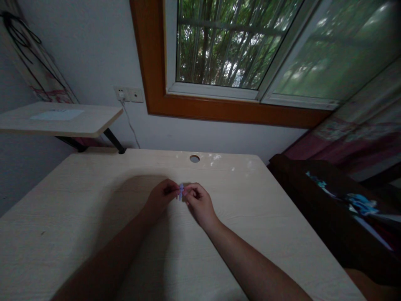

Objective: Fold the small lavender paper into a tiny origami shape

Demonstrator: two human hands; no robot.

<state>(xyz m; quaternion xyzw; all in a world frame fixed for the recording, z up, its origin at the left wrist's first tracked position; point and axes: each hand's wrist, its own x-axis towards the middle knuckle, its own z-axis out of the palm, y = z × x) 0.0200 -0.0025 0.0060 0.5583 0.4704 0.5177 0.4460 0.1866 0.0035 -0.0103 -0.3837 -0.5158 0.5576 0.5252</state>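
Observation:
A small light-purple piece point(181, 192) is held between my two hands, over the far middle of the pale wooden desk point(250, 234). It looks thin and upright, pinched in at its middle, but it is too small and dim for me to tell its kind. From the left, my left hand point(161, 195) pinches it between thumb and forefinger. My right hand point(200, 202) grips its other side in the same way, fingertips nearly meeting those of the left. Parts of the piece are hidden behind the fingertips.
A round cable hole point(194, 159) lies near the desk's back edge. At the left stands a raised shelf point(103, 119) with a paper sheet point(58, 115) on it. Behind are a socket point(121, 93) with a plugged cord and a window point(232, 46). Dark furniture point(326, 217) adjoins the right side.

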